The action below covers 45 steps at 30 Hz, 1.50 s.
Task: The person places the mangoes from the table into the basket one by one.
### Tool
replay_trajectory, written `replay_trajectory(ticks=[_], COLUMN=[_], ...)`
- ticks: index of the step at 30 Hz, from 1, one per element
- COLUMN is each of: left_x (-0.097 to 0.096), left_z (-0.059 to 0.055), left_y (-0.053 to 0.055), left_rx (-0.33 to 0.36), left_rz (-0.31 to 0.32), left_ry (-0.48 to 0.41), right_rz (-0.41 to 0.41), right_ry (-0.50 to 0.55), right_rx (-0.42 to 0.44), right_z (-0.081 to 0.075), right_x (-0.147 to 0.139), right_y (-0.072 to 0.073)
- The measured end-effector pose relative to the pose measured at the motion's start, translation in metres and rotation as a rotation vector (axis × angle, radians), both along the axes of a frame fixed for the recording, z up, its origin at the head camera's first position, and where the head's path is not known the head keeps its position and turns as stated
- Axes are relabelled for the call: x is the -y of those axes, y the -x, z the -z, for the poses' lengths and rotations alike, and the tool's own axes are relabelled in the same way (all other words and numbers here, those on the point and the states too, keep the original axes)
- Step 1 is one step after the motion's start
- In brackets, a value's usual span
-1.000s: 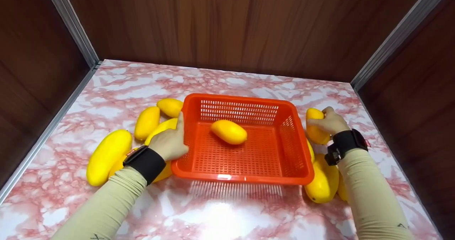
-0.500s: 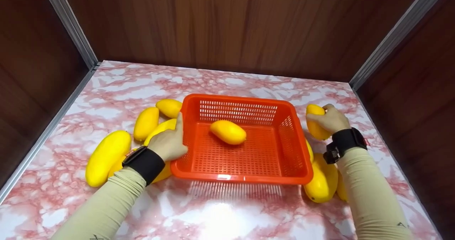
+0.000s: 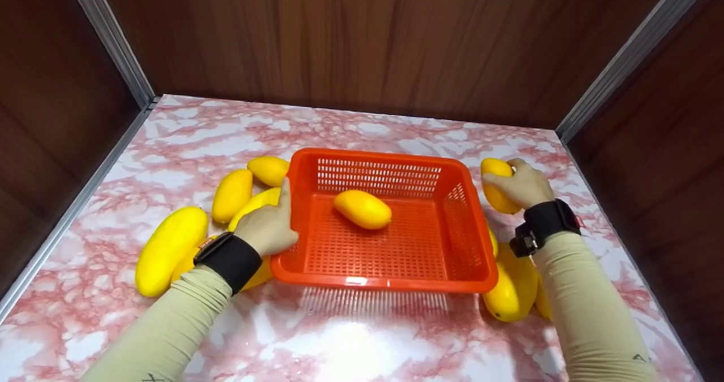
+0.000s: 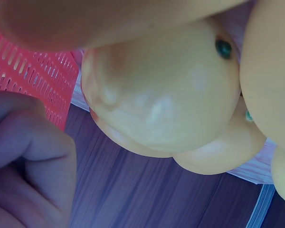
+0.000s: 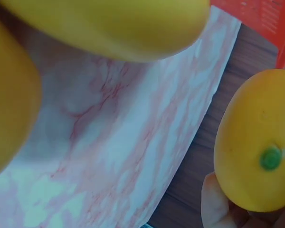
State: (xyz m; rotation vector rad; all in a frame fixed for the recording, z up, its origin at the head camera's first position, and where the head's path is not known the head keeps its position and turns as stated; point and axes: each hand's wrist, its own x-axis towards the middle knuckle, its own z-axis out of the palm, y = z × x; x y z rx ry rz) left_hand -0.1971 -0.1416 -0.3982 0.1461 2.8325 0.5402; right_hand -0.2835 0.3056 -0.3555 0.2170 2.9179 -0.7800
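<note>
Right hand (image 3: 525,185): clasping a yellow fruit (image 3: 500,200), thumb across its near face, the other fingers mostly behind it.
Where that fruit is: outside the red basket (image 3: 390,284), near the far right corner; to my eye it is lifted off the counter (image 3: 362,351). The right wrist view shows its green tip.
Left hand (image 3: 264,230): at the basket's left rim, index finger stretched along it, thumb reaching inside; what the remaining fingers do underneath I can't tell, so I won't swear to a grasp.
Inside the basket: a lone fruit (image 3: 363,209), lying on its side toward the back.
Beside the left rim: a cluster, partly under the left hand, with a long fruit (image 3: 171,252) at its outer edge.
Beside the right wall: a large fruit (image 3: 512,291), others partly hidden around it.
Step in hand: loading the basket, I'd judge, with one fruit up and one inside.
Next move: seems to call for raising the held one over the right rim and setting it down without knocking its neighbour.
</note>
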Motion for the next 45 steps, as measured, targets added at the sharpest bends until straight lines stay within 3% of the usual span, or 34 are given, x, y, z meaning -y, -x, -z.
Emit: replay_trajectory(ticks=[12,19,31,45], left_x=[0.0,-0.001,-0.001,0.001], left_z=[-0.001,-0.001,0.001,0.001], left_y=[-0.002,-0.001,-0.001,0.0], left_rx=[-0.026,-0.024,-0.022,-0.019], left_rz=[0.011,0.014,0.011,0.013], left_ry=[0.006,-0.001,-0.01,-0.013], right_rz=[-0.053,-0.064,-0.153,-0.188], right_ry=[-0.035,0.027,0.161,0.261], right_rx=[-0.073,-0.08,-0.107,-0.119], right_z=[-0.008,-0.013,-0.023,-0.019], right_x=[0.012,0.02,0.046,0.076], right_y=[-0.001,-0.002,-0.003,0.001])
